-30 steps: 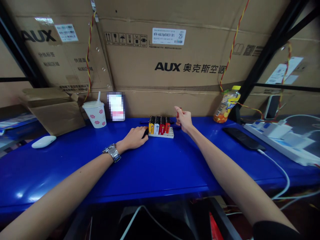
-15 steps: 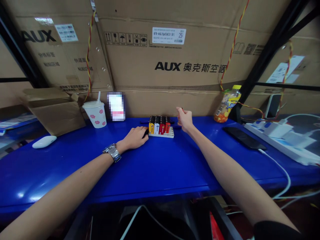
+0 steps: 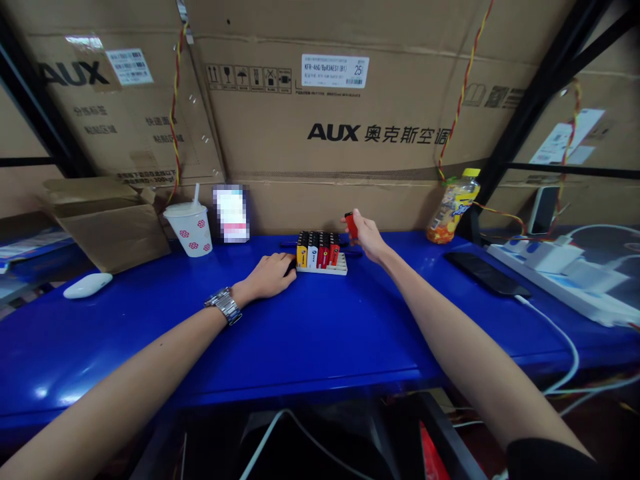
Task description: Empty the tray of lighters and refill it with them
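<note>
A white tray stands on the blue table and holds several upright lighters, yellow, white, red and black. My right hand pinches a red lighter just above the tray's right end. My left hand rests on the table against the tray's left side, fingers curled, with something dark at its fingertips that I cannot make out. A metal watch is on that wrist.
A paper cup with a straw, a white mouse and an open carton stand at the left. A yellow bottle, a black phone, a power strip and cables lie at the right. Large cardboard boxes wall the back.
My right hand has moved left toward the tray, and the red lighter in its fingers now shows clearly. My left hand has stayed put.
</note>
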A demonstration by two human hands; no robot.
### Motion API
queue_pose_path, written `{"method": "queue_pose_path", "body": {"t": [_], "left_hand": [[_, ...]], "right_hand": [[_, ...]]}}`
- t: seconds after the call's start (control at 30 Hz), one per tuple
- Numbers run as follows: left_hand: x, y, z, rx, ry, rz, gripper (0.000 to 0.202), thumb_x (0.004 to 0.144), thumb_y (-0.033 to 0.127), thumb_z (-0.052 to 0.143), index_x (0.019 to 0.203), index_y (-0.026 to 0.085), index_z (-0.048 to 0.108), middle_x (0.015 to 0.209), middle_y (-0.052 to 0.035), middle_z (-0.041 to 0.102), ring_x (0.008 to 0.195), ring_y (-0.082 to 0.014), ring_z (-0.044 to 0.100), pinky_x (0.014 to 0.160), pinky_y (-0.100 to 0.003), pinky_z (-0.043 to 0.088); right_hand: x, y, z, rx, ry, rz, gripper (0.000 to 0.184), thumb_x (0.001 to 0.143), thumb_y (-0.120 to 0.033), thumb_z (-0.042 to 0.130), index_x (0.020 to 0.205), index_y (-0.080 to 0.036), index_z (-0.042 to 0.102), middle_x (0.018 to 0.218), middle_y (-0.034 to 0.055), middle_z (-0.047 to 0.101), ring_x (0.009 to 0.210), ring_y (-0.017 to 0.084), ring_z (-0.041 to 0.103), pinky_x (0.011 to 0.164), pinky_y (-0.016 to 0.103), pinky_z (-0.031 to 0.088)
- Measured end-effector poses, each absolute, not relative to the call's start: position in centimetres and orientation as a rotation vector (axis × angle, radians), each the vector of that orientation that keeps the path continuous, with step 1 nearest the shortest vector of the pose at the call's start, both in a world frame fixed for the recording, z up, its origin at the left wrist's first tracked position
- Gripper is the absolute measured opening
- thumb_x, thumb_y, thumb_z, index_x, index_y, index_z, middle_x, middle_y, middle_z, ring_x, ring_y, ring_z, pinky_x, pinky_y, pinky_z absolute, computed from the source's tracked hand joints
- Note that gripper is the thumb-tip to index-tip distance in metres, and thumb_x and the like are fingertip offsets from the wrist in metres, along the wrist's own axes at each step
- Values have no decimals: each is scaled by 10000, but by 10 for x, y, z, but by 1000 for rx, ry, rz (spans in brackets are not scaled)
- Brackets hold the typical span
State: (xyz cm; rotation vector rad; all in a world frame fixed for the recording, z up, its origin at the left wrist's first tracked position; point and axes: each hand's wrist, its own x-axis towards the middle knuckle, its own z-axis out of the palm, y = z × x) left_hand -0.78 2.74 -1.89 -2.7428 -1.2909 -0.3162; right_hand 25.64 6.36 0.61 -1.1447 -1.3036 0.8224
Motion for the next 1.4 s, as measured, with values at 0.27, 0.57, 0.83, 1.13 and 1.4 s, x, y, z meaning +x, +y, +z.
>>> {"method": "queue_pose_path", "body": {"t": [0.27, 0.57, 0.83, 1.13, 1.4], "left_hand": [[-7, 24, -15, -2769, -1291, -315, 416, 916, 330, 319, 1192, 114, 543, 1258, -168, 590, 1086, -293, 571, 913, -457, 434], [-6, 23, -15, -2753, -1291, -327, 427, 913, 335, 313, 1199, 118, 545, 1227, -156, 611, 1077, -290, 571, 906, -452, 442], [-7, 24, -17, -2756, -1285, -330, 417, 913, 331, 320, 1186, 115, 548, 1238, -169, 603, 1087, -302, 567, 915, -468, 436], [-7, 26, -18, -2765, -1281, -340, 412, 916, 335, 322, 1195, 127, 540, 1253, -168, 592, 1083, -297, 566, 920, -466, 428], [-7, 25, -17, -2762, -1285, -321, 420, 919, 338, 315, 1196, 110, 533, 1265, -178, 583, 1089, -301, 566, 918, -471, 429]], "right_hand": [[274, 61, 10, -1190, -1579, 656, 434, 555, -540, 779, 718, -166, 630, 617, -13, 519, 562, 101, 421, 506, 248, 332], [274, 36, 32, -1049, -1879, 1322, 319, 613, -398, 799, 709, -155, 617, 564, -2, 601, 441, 83, 482, 427, 238, 365], [264, 38, 31, -1065, -1905, 1168, 268, 597, -331, 803, 680, -143, 632, 590, 49, 676, 525, 153, 651, 497, 251, 494], [259, 34, 41, -1083, -1989, 912, 259, 570, -268, 799, 635, -159, 573, 527, 25, 648, 441, 137, 601, 440, 233, 443], [254, 29, 41, -1102, -2020, 1109, 297, 569, -272, 803, 644, -172, 533, 583, 49, 687, 572, 196, 681, 532, 280, 513]]}}
